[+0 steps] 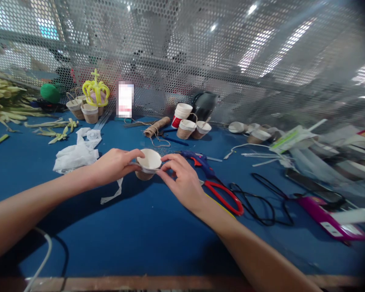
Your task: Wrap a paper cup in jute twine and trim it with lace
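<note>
Blue table [146, 235]; both hands pinch small cup [149, 160]; its base apparently hidden.

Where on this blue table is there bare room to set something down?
Barest is the near table between the forearms, short of the paper cup that the left hand and right hand hold. Also left of the white plastic. Crowded: scissors and black cable at right, cups at back.
</note>
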{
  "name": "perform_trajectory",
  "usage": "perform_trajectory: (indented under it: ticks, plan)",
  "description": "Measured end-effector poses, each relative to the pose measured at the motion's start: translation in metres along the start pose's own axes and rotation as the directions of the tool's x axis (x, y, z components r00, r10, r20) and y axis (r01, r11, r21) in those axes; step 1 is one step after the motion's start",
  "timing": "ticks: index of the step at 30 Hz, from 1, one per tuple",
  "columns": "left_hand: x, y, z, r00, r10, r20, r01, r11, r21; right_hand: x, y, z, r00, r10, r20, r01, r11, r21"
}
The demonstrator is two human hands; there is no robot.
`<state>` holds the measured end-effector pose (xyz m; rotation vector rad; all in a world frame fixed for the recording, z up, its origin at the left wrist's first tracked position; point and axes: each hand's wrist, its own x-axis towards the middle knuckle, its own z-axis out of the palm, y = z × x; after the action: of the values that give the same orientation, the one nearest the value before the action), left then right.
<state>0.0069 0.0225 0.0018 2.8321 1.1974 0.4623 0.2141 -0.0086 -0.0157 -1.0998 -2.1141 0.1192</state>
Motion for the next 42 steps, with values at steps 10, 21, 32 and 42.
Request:
perform_trajectory:
  ticks: [10,21,32,42]
  plan:
    - [0.005,-0.006,0.001,0.999,0.029,0.041,-0.028,0.999,-0.029,0.002,0.0,0.001,0.999,-0.031,-0.017,0.03,0.999,-0.042]
    - [0.008,-0.014,0.006,0.993,0.103,0.054,-0.095,0.987,-0.133,0.004,0.006,0.004,1.0,-0.024,-0.01,0.024,1.0,-0.006]
    - [0.001,-0.006,-0.017,0.959,0.128,0.252,0.118,0.63,-0.768,0.01,-0.006,-0.025,0.961,0.064,0.269,-0.176,0.892,0.417]
    - [-0.001,0.004,-0.02,0.942,0.109,0.318,0.233,0.472,-0.85,0.006,-0.011,-0.039,0.91,0.079,0.407,-0.319,0.762,0.564]
